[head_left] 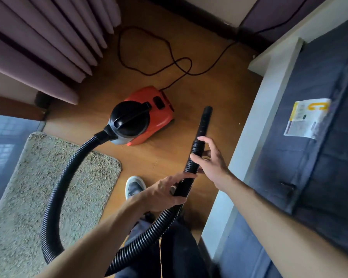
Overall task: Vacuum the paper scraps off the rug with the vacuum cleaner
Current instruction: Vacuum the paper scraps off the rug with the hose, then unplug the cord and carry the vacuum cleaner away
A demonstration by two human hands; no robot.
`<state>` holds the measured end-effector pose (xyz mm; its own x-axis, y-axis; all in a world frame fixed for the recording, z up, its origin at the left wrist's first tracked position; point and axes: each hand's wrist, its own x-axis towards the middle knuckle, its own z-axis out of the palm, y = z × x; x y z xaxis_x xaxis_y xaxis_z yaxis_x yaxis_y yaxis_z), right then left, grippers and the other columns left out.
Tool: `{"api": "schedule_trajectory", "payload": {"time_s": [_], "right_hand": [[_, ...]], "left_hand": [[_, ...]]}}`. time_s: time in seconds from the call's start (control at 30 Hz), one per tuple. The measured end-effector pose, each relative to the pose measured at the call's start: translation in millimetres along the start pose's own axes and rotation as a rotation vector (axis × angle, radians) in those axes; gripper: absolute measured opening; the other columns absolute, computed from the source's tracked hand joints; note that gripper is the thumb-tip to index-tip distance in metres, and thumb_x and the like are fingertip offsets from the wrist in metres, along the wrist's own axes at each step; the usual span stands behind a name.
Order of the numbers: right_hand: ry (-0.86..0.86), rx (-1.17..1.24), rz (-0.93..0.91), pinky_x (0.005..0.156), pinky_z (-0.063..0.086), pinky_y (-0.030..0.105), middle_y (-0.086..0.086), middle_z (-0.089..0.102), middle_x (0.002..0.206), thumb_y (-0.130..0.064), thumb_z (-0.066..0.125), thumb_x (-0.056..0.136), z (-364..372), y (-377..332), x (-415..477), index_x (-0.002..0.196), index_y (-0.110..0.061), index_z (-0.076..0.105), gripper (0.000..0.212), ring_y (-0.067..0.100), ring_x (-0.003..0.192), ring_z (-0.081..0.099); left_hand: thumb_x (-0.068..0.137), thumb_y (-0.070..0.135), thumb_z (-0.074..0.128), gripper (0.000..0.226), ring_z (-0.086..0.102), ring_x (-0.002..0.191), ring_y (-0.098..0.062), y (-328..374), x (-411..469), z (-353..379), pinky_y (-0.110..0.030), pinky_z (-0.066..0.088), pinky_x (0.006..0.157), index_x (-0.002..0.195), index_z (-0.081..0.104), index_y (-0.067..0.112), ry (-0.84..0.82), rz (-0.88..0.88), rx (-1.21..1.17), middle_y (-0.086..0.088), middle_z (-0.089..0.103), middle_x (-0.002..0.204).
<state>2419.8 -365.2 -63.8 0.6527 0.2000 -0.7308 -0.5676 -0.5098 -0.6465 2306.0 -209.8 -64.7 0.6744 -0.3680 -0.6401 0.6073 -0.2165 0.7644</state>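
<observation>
A red and black vacuum cleaner (143,117) stands on the wooden floor. Its black ribbed hose (56,189) loops over the beige shaggy rug (28,187) and comes up to my hands. My left hand (165,191) grips the hose from the left. Just beyond it, my right hand (209,159) holds the hose with curled fingers near the smooth black nozzle (204,122), which points away from me above the floor. No paper scraps show on the visible part of the rug.
A black power cord (149,57) lies in loops on the floor behind the vacuum. Purple curtains (48,37) hang at the left. A bed with a blue mattress (319,137) and a label runs along the right. My shoe (135,186) stands beside the rug.
</observation>
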Motion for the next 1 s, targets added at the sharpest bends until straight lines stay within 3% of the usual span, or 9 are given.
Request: {"api": "schedule_trajectory", "payload": {"time_s": [0.1,0.2,0.3,0.4,0.47,0.57,0.63,0.9,1.0], "right_hand": [[0.015,0.015,0.022,0.089,0.058,0.039,0.002,0.047,0.129,-0.013,0.068,0.091,10,2,3,0.128,-0.042,0.048,0.051,0.009,0.106,0.055],[0.019,-0.007,0.033,0.081,0.057,0.028,-0.002,0.047,0.123,-0.012,0.067,0.091,27,2,9,0.132,-0.037,0.048,0.052,0.003,0.100,0.054],[0.017,0.011,0.048,0.076,0.056,0.023,-0.006,0.048,0.116,-0.009,0.065,0.092,41,5,18,0.134,-0.034,0.048,0.052,0.003,0.098,0.053],[0.026,0.037,0.066,0.066,0.051,0.011,-0.015,0.049,0.105,-0.006,0.064,0.092,54,6,27,0.134,-0.031,0.049,0.051,0.001,0.091,0.053],[0.025,0.040,0.080,0.067,0.053,0.016,-0.013,0.051,0.103,-0.006,0.064,0.091,60,6,36,0.133,-0.031,0.050,0.051,0.004,0.089,0.055],[-0.009,0.065,0.106,0.079,0.059,0.035,-0.002,0.056,0.105,-0.006,0.065,0.090,64,8,47,0.131,-0.034,0.051,0.052,0.011,0.090,0.058],[-0.024,0.058,0.126,0.081,0.059,0.037,-0.003,0.056,0.106,-0.007,0.065,0.091,60,12,55,0.131,-0.035,0.051,0.051,0.010,0.090,0.058],[-0.115,-0.009,0.240,0.058,0.050,0.016,-0.006,0.055,0.105,-0.014,0.058,0.096,42,39,95,0.137,-0.037,0.040,0.049,0.006,0.086,0.059],[-0.131,-0.163,0.282,0.070,0.057,0.029,0.003,0.057,0.115,-0.020,0.058,0.095,43,52,113,0.137,-0.038,0.038,0.049,0.015,0.089,0.061]], "left_hand": [[0.088,0.010,0.066,0.070,0.064,0.096,-0.014,-8,-1,-12,-0.032,0.061,0.076,0.130,0.042,0.061,-0.036,-0.023,-0.014,0.000,0.057,0.123],[0.089,0.006,0.065,0.070,0.062,0.084,-0.009,-18,-7,-28,-0.020,0.057,0.071,0.131,0.043,0.057,-0.013,-0.049,-0.005,0.001,0.058,0.107],[0.084,-0.008,0.061,0.078,0.066,0.075,-0.010,-29,-11,-42,-0.027,0.060,0.067,0.125,0.050,0.057,0.037,-0.098,-0.095,-0.010,0.063,0.099],[0.089,-0.005,0.060,0.069,0.059,0.066,-0.001,-39,-12,-47,-0.030,0.058,0.068,0.142,0.043,0.035,0.029,-0.018,-0.157,-0.003,0.060,0.093],[0.092,0.002,0.059,0.060,0.056,0.062,0.001,-38,-7,-44,-0.022,0.054,0.064,0.143,0.041,0.028,0.003,-0.049,-0.198,0.001,0.058,0.090],[0.089,0.002,0.061,0.061,0.065,0.082,-0.005,-42,4,-37,-0.027,0.059,0.074,0.136,0.047,0.038,0.028,-0.075,-0.239,0.005,0.062,0.106],[0.089,0.001,0.062,0.064,0.068,0.093,-0.010,-44,11,-34,-0.035,0.061,0.078,0.135,0.048,0.043,0.043,-0.083,-0.230,0.000,0.064,0.117],[0.088,0.011,0.067,0.067,0.070,0.091,-0.021,-54,58,-34,-0.052,0.060,0.074,0.125,0.047,0.063,0.002,-0.269,-0.203,-0.003,0.064,0.116],[0.090,0.014,0.066,0.063,0.066,0.081,-0.007,-56,75,-38,-0.025,0.057,0.060,0.128,0.044,0.059,-0.059,-0.308,-0.133,0.004,0.058,0.115]]}}
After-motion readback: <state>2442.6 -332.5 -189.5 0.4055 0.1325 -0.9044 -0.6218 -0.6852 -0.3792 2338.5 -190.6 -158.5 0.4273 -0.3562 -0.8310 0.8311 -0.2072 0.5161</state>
